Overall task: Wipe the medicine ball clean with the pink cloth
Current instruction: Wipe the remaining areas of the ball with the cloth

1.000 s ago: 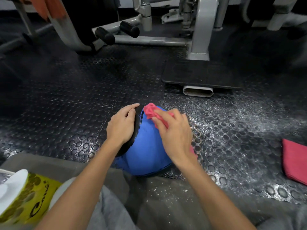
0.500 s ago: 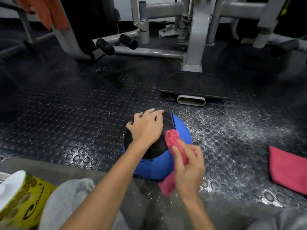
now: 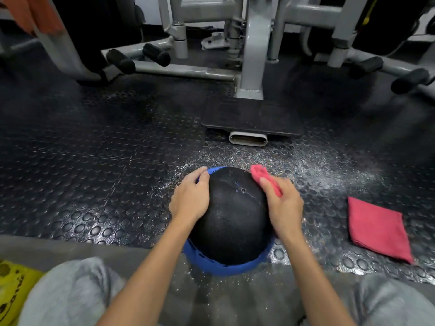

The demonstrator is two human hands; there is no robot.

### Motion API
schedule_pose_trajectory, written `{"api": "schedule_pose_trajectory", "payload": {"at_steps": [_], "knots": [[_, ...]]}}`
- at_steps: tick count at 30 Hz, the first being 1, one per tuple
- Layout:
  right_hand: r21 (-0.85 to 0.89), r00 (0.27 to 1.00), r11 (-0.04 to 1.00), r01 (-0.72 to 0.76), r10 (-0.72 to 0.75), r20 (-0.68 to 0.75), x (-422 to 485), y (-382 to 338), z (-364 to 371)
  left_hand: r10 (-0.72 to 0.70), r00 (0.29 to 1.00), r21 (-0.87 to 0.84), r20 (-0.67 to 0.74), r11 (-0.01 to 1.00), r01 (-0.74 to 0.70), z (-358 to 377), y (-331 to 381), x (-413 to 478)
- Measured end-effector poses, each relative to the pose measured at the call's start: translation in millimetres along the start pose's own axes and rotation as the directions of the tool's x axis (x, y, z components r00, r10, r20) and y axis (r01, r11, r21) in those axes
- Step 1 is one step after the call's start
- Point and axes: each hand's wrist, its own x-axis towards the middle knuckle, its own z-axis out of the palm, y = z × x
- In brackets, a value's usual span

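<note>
Studded black rubber floor fills the view, with the grey frame of a gym machine at 12 o'clock and a sheen of fine speckles on the mat around the work. The medicine ball sits on the floor at 6 o'clock, just in front of the person's grey-clad knees. Its black panel is turned up, and a blue band shows along the near bottom and at the far left edge.

The left hand lies on the ball at about 9 o'clock, its fingers curved over the far edge, and its grip holds the ball steady. The right hand is at about 2 o'clock on the ball, its grip closed on the bunched pink cloth. It presses the cloth against the upper right shoulder, and a tuft sticks out past the fingertips. That hand is slightly blurred.

I judge the wiping to be under way but not finished. The cloth is on the ball, yet it covers only a small patch at the edge of the black panel. That panel looks dull and faintly speckled, and I cannot tell whether it is clean. The blue band near the floor and the hidden underside likely need attention too, which would mean rolling the ball.

A second folded pink cloth lies flat on the floor at 3 o'clock, well apart from the ball. A yellow packet shows at 8 o'clock.
</note>
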Motion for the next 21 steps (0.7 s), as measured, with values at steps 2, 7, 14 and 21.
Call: {"api": "schedule_pose_trajectory", "payload": {"at_steps": [2, 7, 14, 21], "knots": [[-0.060, 0.978, 0.985, 0.163, -0.169, -0.124, -35.6, -15.2, -1.1, 0.034, 0.999, 0.040, 0.028, 0.999, -0.035, 1.1, 5.0, 1.7], [-0.088, 0.947, 0.951, 0.297, -0.306, -0.101, -42.5, -15.8, -9.8, 0.233, 0.970, 0.029, 0.065, 0.972, -0.235, 0.7, -1.6, -8.6], [-0.159, 0.995, 0.984, -0.083, 0.092, 0.050, 18.8, -8.3, -18.2, 0.292, 0.954, 0.166, 0.060, 0.940, -0.299, 17.7, 11.9, -22.7], [-0.260, 0.955, 0.920, 0.293, -0.269, 0.127, 8.8, -18.9, -10.2, 0.348, 0.908, -0.299, 0.235, 0.914, -0.273, -7.4, -19.5, -3.0]]}}
